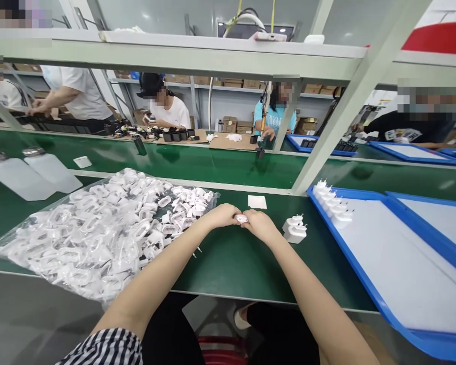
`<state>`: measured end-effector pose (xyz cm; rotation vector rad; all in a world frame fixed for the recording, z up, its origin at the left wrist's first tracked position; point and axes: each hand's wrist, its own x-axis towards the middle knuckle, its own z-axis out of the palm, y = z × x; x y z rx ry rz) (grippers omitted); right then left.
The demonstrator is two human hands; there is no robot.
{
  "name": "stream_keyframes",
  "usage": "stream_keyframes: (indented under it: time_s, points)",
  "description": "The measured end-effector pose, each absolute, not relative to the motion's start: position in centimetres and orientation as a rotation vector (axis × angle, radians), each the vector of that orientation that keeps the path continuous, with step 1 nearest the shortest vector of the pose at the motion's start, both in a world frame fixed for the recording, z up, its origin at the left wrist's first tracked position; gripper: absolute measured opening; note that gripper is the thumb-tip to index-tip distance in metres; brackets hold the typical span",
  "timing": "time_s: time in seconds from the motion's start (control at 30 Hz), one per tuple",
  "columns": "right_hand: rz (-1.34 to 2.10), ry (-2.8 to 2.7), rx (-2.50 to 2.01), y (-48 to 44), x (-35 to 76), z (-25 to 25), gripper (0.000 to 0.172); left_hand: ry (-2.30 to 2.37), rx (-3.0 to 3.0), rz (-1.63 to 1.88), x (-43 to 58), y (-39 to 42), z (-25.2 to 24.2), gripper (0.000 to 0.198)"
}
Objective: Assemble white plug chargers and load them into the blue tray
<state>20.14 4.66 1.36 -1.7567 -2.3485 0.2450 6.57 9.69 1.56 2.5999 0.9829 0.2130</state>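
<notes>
Green bench [231, 263]: carries all below. Clear bag of white plug parts [99, 233]: far left of blue tray [368, 284], mouth twd hands, prob. for easy reach. Tray: row of white adapters [332, 205] lined up at its far corner. Left hand [223, 215] & right hand [261, 226]: left of tray, pressed together, forearms converging. Two loose adapters [294, 230]: btwn hands & tray. Small white part [241, 218]: pinched by both hands, just above bench.
</notes>
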Motion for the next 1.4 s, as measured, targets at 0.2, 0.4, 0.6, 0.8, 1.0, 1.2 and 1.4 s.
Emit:
stream_keyframes:
  time_s: [0.2,0.4,0.6,0.8,1.0,1.2,1.4]
  points:
    - [0.339,-2.444,-1.712,4.3,22.1,2.5,0.010,0.857,2.464,0.208,7.0,9.2,1.7,0.022]
    - [0.443,-2.377,-1.840,4.7,22.4,2.7,0.011,1.058,2.497,0.044,9.1,9.2,1.9,0.018]
    - [0.487,-2.373,-1.798,2.8,22.4,2.9,0.009,0.886,2.394,0.076,8.4,8.0,2.0,0.019]
    - [0.549,-2.240,-1.845,-2.4,26.0,2.1,0.012,0.702,2.143,0.203,11.0,4.6,0.2,0.045]
    - [0.665,-1.815,-1.948,-5.6,31.1,0.6,0.018,0.831,2.146,0.365,16.9,1.6,-0.9,0.059]
    - [0.611,-1.578,-2.011,-5.3,33.6,-1.3,0.067,1.065,2.157,0.680,19.1,1.9,-1.8,0.074]
    - [0.801,-1.714,-1.926,-2.2,34.0,-1.0,0.104,0.746,2.051,0.543,20.1,5.1,-2.6,0.106]
